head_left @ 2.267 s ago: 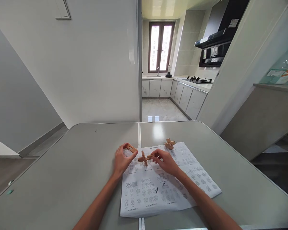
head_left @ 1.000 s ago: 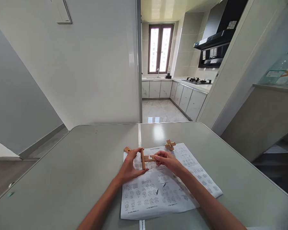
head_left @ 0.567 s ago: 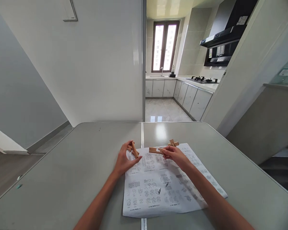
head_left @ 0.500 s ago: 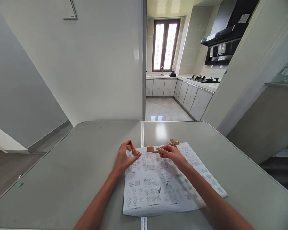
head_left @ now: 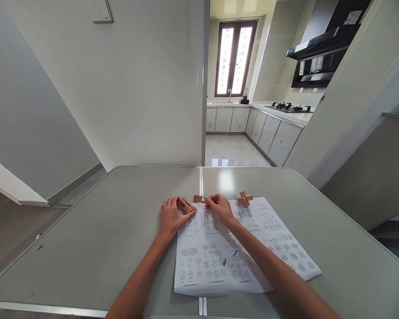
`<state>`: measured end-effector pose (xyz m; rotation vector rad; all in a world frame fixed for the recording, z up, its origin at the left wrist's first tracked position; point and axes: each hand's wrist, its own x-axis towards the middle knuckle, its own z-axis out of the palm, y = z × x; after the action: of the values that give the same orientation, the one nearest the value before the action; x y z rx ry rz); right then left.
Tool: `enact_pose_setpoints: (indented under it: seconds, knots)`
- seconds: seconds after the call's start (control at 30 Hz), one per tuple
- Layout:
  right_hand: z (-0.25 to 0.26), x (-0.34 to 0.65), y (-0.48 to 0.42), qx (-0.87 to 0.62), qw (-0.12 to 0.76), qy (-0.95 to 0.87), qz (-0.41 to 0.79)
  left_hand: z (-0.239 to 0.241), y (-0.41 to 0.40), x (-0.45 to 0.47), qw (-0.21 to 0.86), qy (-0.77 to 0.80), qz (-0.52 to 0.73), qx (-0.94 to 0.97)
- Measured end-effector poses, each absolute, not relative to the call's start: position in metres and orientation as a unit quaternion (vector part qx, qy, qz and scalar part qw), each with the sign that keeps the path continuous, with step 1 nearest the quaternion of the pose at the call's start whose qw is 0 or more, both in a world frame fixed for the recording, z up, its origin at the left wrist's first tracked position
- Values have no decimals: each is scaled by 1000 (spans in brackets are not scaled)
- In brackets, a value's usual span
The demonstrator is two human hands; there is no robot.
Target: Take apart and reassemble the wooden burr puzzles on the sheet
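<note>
My left hand (head_left: 173, 218) is closed around a pair of notched wooden puzzle pieces (head_left: 185, 205) lying side by side at the top left of the printed sheet. Between the thumb and fingers of my right hand (head_left: 220, 207) is a single notched wooden puzzle piece (head_left: 199, 199), held just right of those pieces and apart from them. An interlocked wooden cross puzzle (head_left: 244, 199) rests at the sheet's top edge, right of my right hand. The printed instruction sheet (head_left: 216, 283) shows rows of small diagrams and a few handwritten tick marks; my right forearm covers part of it.
The grey table (head_left: 113, 239) has a metal seam down its middle. A small green bit (head_left: 38, 247) lies near its left edge. A white wall (head_left: 146, 88) stands beyond the far left side, and a kitchen with a window (head_left: 235, 57) opens beyond.
My right hand has moved left and slightly up with its piece, leaving the cross puzzle in full view. The pieces at my left hand have turned and lie lower. The view has shifted slightly.
</note>
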<state>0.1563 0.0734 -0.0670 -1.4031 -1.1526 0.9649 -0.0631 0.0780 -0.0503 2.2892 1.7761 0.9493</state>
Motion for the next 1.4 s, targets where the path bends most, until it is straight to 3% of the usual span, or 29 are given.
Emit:
enact_pose_setpoints:
  seconds: [0.4,0.93,1.4]
  knots:
    - [-65,127,75,-620,412,-613,264,-53,77,-62,39,625,275,729]
    - [-62,118,71,-628,312,-693,166,-62,79,-61,42,582,301,754]
    - [-62,126,64,-573,315,-735,178,-66,82,-64,98,525,303,789]
